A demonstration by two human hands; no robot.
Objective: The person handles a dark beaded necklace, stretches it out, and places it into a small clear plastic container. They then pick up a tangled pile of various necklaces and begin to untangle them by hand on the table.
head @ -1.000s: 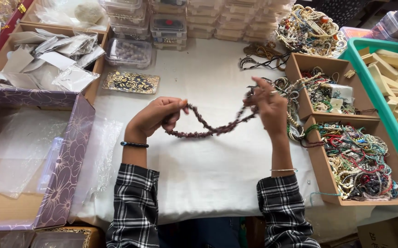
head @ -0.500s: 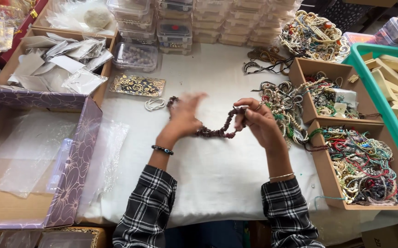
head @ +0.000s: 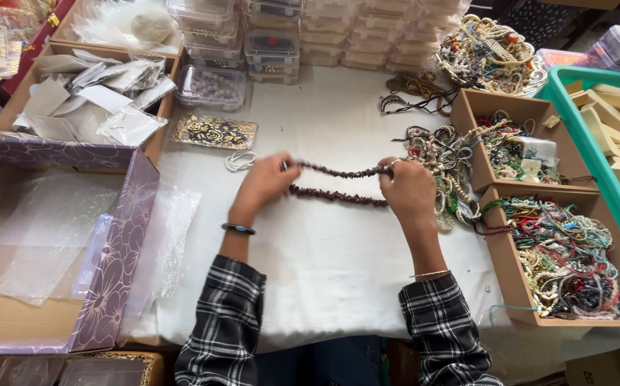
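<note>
At far left, a purple floral box is sitting beside clear plastic bags on the white tablecloth. Your left hand and right hand are each pinching fingers together on one end of a dark red beaded strand, stretching it in a doubled loop just above the cloth. Rightward, cardboard trays are holding tangled bead jewellery beside a green bin.
</note>
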